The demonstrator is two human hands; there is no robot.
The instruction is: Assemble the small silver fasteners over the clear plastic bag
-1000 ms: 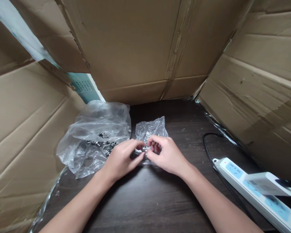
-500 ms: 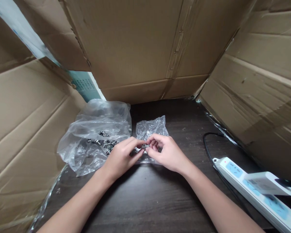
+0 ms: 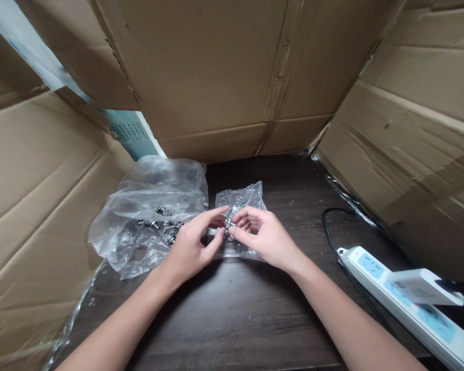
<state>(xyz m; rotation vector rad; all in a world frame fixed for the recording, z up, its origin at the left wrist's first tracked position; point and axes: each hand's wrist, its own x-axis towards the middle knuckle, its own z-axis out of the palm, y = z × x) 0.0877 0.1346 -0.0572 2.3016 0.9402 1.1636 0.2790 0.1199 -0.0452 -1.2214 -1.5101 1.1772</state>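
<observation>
Metal fastener [image 3: 232, 224], small, sat mid-view, right hand's [image 3: 266, 238] grip pinching it, thumb against fingertips. Left hand [image 3: 195, 241]: grip loosened, thumb and forefinger parted beside the fastener; I couldn't tell about contact. Small clear bag [image 3: 242, 198] peeked out at 12 o'clock from the hands. Bigger plastic bag [image 3: 121, 206] with metal pieces [image 3: 170, 231], 9 o'clock. Power strip [image 3: 400, 322] on bench [image 3: 232, 319], 4 o'clock.
</observation>
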